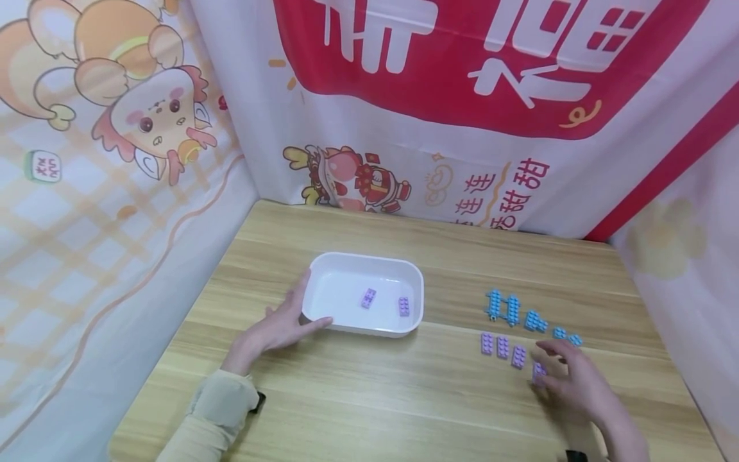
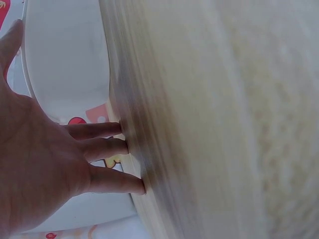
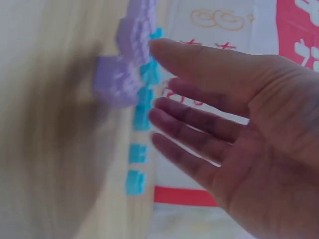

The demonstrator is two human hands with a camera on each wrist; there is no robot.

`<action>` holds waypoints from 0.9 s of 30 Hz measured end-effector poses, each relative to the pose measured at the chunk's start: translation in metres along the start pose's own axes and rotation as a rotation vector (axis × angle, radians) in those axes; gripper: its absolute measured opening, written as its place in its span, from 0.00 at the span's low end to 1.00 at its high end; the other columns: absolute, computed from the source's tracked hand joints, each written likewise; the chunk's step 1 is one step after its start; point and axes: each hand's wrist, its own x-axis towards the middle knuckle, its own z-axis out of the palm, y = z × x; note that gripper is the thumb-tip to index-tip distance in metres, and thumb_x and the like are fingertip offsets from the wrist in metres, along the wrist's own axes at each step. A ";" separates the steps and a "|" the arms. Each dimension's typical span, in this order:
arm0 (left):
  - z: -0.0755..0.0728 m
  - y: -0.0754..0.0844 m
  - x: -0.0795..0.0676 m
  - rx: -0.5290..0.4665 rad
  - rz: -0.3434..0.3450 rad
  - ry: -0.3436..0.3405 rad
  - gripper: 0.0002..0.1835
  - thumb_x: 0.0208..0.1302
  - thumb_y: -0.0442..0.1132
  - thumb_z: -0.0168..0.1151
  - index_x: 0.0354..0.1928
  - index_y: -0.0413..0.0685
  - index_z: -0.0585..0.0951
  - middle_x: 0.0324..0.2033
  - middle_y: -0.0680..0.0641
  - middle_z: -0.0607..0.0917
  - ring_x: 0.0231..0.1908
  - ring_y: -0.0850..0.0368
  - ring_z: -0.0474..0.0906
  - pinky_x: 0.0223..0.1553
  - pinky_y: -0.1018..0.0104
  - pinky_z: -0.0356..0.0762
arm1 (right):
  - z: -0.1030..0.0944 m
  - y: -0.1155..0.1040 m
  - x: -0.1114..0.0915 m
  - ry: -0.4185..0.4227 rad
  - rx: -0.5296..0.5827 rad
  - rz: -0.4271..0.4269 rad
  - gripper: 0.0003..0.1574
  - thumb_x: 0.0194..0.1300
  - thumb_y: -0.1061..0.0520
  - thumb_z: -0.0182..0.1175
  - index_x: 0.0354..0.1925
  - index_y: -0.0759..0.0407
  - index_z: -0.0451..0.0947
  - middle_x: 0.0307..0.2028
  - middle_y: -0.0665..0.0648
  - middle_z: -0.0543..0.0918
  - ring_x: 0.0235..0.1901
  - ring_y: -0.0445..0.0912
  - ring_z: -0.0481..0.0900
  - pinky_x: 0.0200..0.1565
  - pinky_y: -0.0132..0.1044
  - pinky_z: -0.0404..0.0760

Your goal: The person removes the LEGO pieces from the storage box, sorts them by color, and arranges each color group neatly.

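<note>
A white tray [image 1: 340, 292] stands left of the table's middle with two purple bricks [image 1: 369, 298] [image 1: 403, 307] lying apart inside. My left hand [image 1: 283, 328] is at the tray's left end, thumb by the front rim; in the left wrist view its spread, fairly straight fingers [image 2: 117, 180] touch the tabletop. On the right, several purple bricks form a slanting row. Over its nearest brick [image 1: 539, 373] hovers my right hand [image 1: 580, 378]. The right wrist view shows extended fingers [image 3: 184, 157] beside that purple brick [image 3: 112, 82], with a gap between them.
Several blue pieces [image 1: 494, 305] lie in a line behind the purple row, some long, some small. The wooden table [image 1: 375, 391] meets printed cloth [image 1: 450, 167] at the back and both sides. Dark bands [image 1: 258, 403] circle the wrists.
</note>
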 end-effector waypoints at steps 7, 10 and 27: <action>-0.001 0.000 0.000 0.002 0.003 0.002 0.67 0.72 0.76 0.61 0.89 0.64 0.24 0.90 0.37 0.39 0.88 0.28 0.37 0.74 0.07 0.29 | -0.003 -0.042 0.020 0.137 0.028 -0.070 0.38 0.63 0.59 0.80 0.68 0.66 0.80 0.64 0.76 0.84 0.61 0.75 0.82 0.60 0.80 0.79; 0.000 -0.001 0.000 0.002 0.007 0.006 0.67 0.71 0.76 0.61 0.89 0.62 0.25 0.90 0.36 0.40 0.88 0.28 0.38 0.73 0.07 0.29 | 0.003 -0.059 0.034 0.149 0.053 -0.127 0.39 0.63 0.59 0.80 0.69 0.65 0.79 0.66 0.75 0.83 0.64 0.75 0.81 0.63 0.79 0.78; -0.001 0.000 -0.001 0.003 -0.008 -0.001 0.68 0.71 0.77 0.61 0.89 0.61 0.25 0.90 0.37 0.41 0.88 0.28 0.38 0.75 0.09 0.27 | 0.053 -0.129 0.107 0.063 0.123 -0.309 0.35 0.65 0.62 0.79 0.67 0.67 0.81 0.65 0.69 0.86 0.66 0.67 0.85 0.69 0.66 0.83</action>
